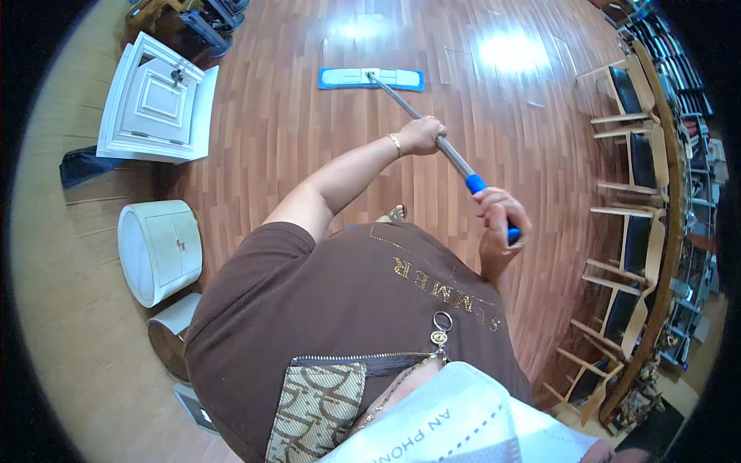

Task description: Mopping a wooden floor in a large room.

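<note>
A flat mop with a grey metal pole slants across the view from far middle to near right. Its wide head, pale on top with a blue fringe, lies flat on the wooden floor. My left hand, with a gold bracelet at the wrist, is closed around the middle of the pole. Higher on the pole, my right hand wraps the blue grip at the handle's end. Both arms are stretched out in front of my brown shirt.
On the left stand a white cabinet and a round white cabinet. Several wooden chairs with dark seats line a long wooden table on the right. Dark-legged furniture is at the far left. Light glares on the floor.
</note>
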Motion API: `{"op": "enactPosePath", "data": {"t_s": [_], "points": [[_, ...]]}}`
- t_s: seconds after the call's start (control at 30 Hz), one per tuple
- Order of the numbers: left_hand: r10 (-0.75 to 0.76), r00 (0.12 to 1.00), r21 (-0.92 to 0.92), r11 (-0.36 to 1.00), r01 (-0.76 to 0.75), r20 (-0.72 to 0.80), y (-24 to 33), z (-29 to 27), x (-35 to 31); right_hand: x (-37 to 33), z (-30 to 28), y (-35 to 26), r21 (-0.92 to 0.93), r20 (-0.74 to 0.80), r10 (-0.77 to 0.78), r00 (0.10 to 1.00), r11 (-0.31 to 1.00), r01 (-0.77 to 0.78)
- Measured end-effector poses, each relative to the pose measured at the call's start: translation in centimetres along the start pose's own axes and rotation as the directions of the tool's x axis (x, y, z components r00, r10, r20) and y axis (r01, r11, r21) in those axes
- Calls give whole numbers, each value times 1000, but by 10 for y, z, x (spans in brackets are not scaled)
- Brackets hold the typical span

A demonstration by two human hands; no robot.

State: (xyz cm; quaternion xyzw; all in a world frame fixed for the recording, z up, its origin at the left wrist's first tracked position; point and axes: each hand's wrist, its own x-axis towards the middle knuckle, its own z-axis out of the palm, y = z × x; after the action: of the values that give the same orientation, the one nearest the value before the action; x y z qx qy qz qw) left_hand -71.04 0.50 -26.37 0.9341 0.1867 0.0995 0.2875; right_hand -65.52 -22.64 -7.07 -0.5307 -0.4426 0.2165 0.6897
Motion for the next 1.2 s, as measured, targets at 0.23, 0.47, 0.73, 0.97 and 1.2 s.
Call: {"op": "enactPosePath", "data": {"t_s": [0.23, 0.47, 0.73, 0.97, 1.2], "points": [[-81, 994, -1, 997, 81, -67, -13, -8, 18, 30, -5, 16, -22, 197, -99, 975, 994, 106], [33, 990, -84, 995, -45, -138, 43, -17, 21, 64, -49, -47, -89, 482, -118, 868, 979, 182], [-12, 988, -231, 973, -24, -153, 64, -30, 12, 78, -51, -58, -65, 558, -147, 817, 974, 219], [-9, 991, -177, 984, -15, -136, 32, -39, 55, 102, -34, -28, -38, 239, -138, 961, 988, 151], [60, 978, -132, 987, -88, -202, -35, -61, 79, 151, 7, 0, -69, 327, -138, 935, 983, 169]]}}
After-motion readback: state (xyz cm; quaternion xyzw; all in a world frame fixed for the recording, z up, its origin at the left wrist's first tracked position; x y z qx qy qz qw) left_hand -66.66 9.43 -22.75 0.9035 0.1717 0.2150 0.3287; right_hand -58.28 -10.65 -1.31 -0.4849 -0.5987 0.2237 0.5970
